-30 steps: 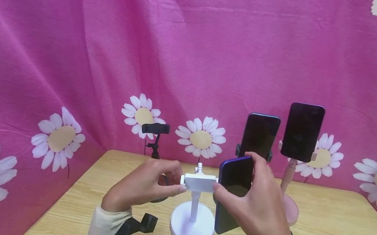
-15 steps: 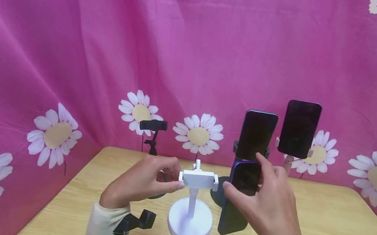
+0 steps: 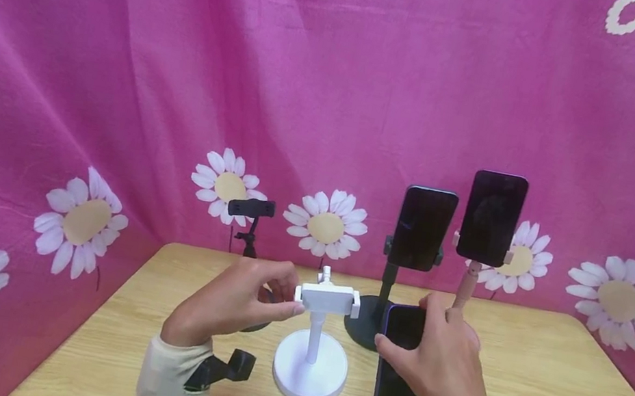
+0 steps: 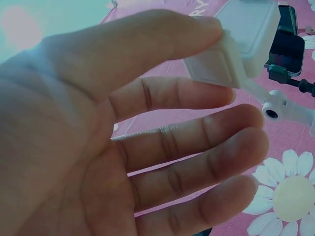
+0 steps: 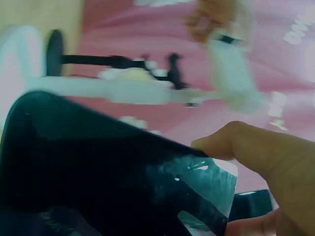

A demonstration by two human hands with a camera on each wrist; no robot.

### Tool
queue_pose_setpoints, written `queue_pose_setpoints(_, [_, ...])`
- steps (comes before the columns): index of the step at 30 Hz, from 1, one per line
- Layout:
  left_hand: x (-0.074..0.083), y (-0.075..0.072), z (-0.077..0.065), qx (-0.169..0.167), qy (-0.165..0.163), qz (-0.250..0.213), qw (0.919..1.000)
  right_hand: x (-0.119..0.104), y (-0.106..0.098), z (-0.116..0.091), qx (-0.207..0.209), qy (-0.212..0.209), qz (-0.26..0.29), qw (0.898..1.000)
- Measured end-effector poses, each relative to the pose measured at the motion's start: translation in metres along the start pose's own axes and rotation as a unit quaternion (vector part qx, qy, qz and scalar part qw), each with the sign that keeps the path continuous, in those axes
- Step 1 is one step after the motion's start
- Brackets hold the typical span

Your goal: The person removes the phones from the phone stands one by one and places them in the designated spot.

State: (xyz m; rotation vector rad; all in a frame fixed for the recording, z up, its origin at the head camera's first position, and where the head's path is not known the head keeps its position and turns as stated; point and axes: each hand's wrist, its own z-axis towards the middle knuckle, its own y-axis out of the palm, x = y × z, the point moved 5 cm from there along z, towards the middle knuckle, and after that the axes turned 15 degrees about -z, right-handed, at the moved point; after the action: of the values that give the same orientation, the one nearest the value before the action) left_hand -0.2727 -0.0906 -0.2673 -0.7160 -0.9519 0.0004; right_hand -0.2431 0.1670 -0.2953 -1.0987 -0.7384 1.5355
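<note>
A white phone stand (image 3: 310,371) stands upright on its round base, its clamp (image 3: 328,299) facing me. My left hand (image 3: 235,299) pinches the left end of that clamp between thumb and index finger. In the left wrist view the thumb (image 4: 167,37) lies on the clamp end (image 4: 211,64), while the other fingers extend below it. To the right of the stand, my right hand (image 3: 446,367) grips a dark smartphone (image 3: 398,394) with a blue edge by its sides. The right wrist view shows its screen (image 5: 98,167) close up and tilted, apart from the white clamp.
Behind, a phone (image 3: 423,229) sits in a black stand (image 3: 363,323), and another phone (image 3: 491,219) is up on a pink stand (image 3: 467,287). A black stand (image 3: 251,208) with a bare clamp is at the back left. Pink daisy cloth (image 3: 331,110) hangs behind the wooden table (image 3: 551,373).
My right hand has drawn the smartphone away from the white clamp's right end, rightward and lower. My left hand keeps its pinch on the clamp. The head view has shifted slightly.
</note>
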Motion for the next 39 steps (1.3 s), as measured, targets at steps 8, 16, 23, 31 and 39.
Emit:
queue_pose_setpoints(8, [-0.004, 0.004, -0.001, -0.002, 0.000, -0.011, 0.9999, 0.014, 0.048, -0.010, -0.069, -0.005, -0.056, 0.996])
queue_pose_setpoints(16, [-0.002, 0.003, 0.000, -0.005, 0.003, -0.013, 0.9999, 0.028, 0.065, -0.006, -0.107, 0.006, -0.064, 0.992])
queue_pose_setpoints(23, [0.001, -0.001, 0.002, -0.004, 0.012, -0.009, 0.9999, 0.036, 0.076, 0.000, -0.125, 0.016, -0.081, 0.989])
queue_pose_setpoints(31, [0.000, -0.001, 0.002, -0.001, 0.010, -0.003, 0.9999, 0.043, 0.098, 0.004, -0.154, 0.016, -0.128, 0.980])
queue_pose_setpoints(39, [-0.001, -0.001, 0.001, -0.001, 0.010, -0.001, 0.9999, 0.050, 0.113, 0.002, -0.169, 0.024, -0.143, 0.975])
